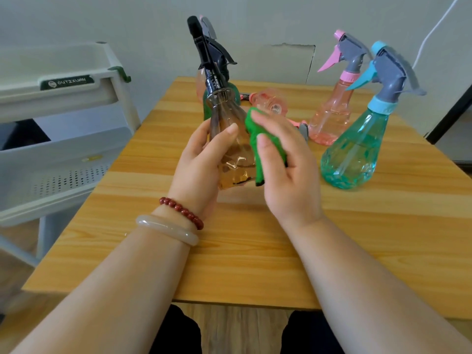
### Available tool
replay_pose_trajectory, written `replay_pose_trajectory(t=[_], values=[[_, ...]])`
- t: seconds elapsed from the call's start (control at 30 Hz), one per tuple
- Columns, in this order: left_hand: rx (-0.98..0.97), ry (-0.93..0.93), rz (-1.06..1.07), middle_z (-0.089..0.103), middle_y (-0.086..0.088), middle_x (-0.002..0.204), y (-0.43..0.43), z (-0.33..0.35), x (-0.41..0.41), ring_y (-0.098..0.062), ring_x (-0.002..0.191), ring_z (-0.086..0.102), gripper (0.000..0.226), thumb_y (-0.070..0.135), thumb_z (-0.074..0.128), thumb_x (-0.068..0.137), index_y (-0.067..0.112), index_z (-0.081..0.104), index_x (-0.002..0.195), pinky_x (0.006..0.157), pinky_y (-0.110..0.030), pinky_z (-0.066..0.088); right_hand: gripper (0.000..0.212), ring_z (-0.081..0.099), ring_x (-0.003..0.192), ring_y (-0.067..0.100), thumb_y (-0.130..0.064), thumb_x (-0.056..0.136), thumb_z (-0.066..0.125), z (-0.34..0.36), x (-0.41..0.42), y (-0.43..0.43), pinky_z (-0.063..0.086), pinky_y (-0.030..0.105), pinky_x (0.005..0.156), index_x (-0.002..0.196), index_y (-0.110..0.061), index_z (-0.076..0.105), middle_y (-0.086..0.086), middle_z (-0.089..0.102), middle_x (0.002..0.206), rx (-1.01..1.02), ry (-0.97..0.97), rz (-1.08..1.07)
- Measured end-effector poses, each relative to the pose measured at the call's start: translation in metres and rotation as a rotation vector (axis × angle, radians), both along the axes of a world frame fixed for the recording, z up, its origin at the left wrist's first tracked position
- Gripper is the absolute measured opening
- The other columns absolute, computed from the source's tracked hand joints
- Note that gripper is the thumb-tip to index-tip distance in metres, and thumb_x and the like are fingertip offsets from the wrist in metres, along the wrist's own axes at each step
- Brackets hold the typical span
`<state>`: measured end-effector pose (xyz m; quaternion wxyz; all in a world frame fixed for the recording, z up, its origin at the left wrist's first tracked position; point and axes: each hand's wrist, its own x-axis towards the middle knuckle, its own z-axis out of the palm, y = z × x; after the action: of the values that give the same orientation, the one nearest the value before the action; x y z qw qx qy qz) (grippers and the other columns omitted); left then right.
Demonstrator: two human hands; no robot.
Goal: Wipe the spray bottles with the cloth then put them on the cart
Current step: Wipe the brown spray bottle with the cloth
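Note:
My left hand (201, 159) grips a clear brown spray bottle (231, 139) with a black trigger head, held upright above the wooden table (255, 251). My right hand (286, 164) holds a green cloth (260, 141) pressed against the bottle's right side. A teal bottle (357, 154) with a blue and grey head stands at the right. Behind it stands a pink bottle (332, 116). Another pink bottle (270, 103) lies on its side in the middle. A green bottle (208, 103) stands partly hidden behind the brown one. The white cart (63, 93) is at the left.
The cart has a top tray and a lower perforated shelf (66, 175), close to the table's left edge. A white wall and a white cable (434, 31) are behind the table. My knees show below the table's front edge.

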<state>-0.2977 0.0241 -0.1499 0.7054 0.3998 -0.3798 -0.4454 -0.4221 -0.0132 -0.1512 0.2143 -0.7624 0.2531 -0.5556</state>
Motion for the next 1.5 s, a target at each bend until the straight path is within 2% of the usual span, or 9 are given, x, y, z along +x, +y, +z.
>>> replay_pose_trajectory(t=[0.2,0.3,0.47,0.73,0.9,1.1,1.33,1.4,1.5], values=[[-0.002,0.118,-0.094,0.057,-0.024,0.135,0.000,0.003,0.000,-0.042,0.121,0.058,0.054,0.035,0.053,0.095,0.008,0.047,0.141,0.090,-0.060,0.053,0.023,0.042,0.086,-0.039,-0.030,0.106,0.037,0.007,-0.003,-0.003,0.037,-0.006,0.077,0.118,-0.037,0.055,-0.058,0.049,0.081,0.613,-0.177,0.163],[0.093,0.142,-0.047,0.060,-0.020,0.134,0.001,0.005,0.004,-0.037,0.119,0.062,0.061,0.042,0.060,0.089,0.010,0.048,0.140,0.092,-0.062,0.052,0.025,0.059,0.115,-0.002,-0.032,0.102,0.045,0.003,-0.001,-0.002,0.050,0.032,0.100,0.111,-0.046,0.064,-0.027,0.066,0.111,0.632,-0.240,0.259],[0.104,-0.099,0.131,0.072,-0.004,0.117,0.001,0.002,0.001,-0.021,0.111,0.068,0.050,0.046,0.060,0.091,0.014,0.063,0.129,0.093,-0.040,0.056,0.027,0.045,0.110,-0.023,-0.025,0.102,0.047,0.004,-0.004,0.003,0.031,-0.001,0.089,0.129,-0.022,0.054,-0.025,0.052,0.119,0.310,-0.136,0.021],[0.008,-0.238,0.065,0.067,0.006,0.127,0.001,0.002,-0.010,-0.016,0.120,0.062,0.050,0.044,0.061,0.090,0.031,0.051,0.137,0.097,-0.050,0.052,0.043,0.044,0.134,0.011,-0.023,0.100,0.052,-0.003,0.002,0.001,0.034,0.024,0.111,0.138,-0.005,0.048,0.004,0.052,0.138,0.045,-0.054,-0.058],[0.038,0.022,-0.035,0.069,0.004,0.124,0.006,0.004,-0.007,-0.017,0.112,0.068,0.065,0.032,0.061,0.092,0.033,0.034,0.151,0.077,-0.037,0.058,0.038,0.047,0.135,0.020,-0.013,0.096,0.057,0.000,-0.001,0.004,0.037,0.034,0.112,0.131,0.001,0.056,0.011,0.053,0.139,-0.245,0.068,-0.005],[0.041,0.002,-0.083,0.066,-0.002,0.129,0.003,0.002,-0.009,-0.027,0.116,0.065,0.062,0.033,0.058,0.089,0.032,0.040,0.148,0.082,-0.053,0.058,0.038,0.056,0.118,0.000,-0.025,0.095,0.048,0.002,-0.002,-0.007,0.044,0.010,0.093,0.128,-0.013,0.064,-0.009,0.066,0.123,0.368,-0.190,-0.086],[0.028,-0.103,-0.033,0.069,0.007,0.122,0.005,0.002,-0.006,-0.016,0.113,0.066,0.041,0.025,0.051,0.099,0.026,0.052,0.141,0.083,-0.038,0.057,0.034,0.048,0.134,0.021,-0.005,0.094,0.056,-0.004,0.002,0.003,0.037,0.035,0.112,0.127,0.001,0.061,0.013,0.055,0.138,-0.226,0.097,-0.017],[0.053,-0.059,-0.061,0.068,-0.004,0.125,0.005,0.002,-0.006,-0.031,0.116,0.064,0.042,0.032,0.056,0.096,0.032,0.054,0.138,0.089,-0.060,0.053,0.035,0.049,0.129,0.001,-0.008,0.096,0.053,0.000,0.000,-0.001,0.038,0.020,0.108,0.129,-0.002,0.060,-0.001,0.059,0.132,-0.053,-0.007,-0.085],[0.053,-0.013,-0.051,0.069,-0.002,0.123,0.005,0.005,-0.009,-0.026,0.111,0.068,0.040,0.029,0.054,0.099,0.030,0.051,0.139,0.083,-0.056,0.057,0.034,0.042,0.106,-0.031,-0.019,0.101,0.046,-0.003,-0.004,-0.011,0.034,-0.002,0.089,0.131,-0.016,0.061,-0.027,0.057,0.117,0.316,-0.130,-0.069]])
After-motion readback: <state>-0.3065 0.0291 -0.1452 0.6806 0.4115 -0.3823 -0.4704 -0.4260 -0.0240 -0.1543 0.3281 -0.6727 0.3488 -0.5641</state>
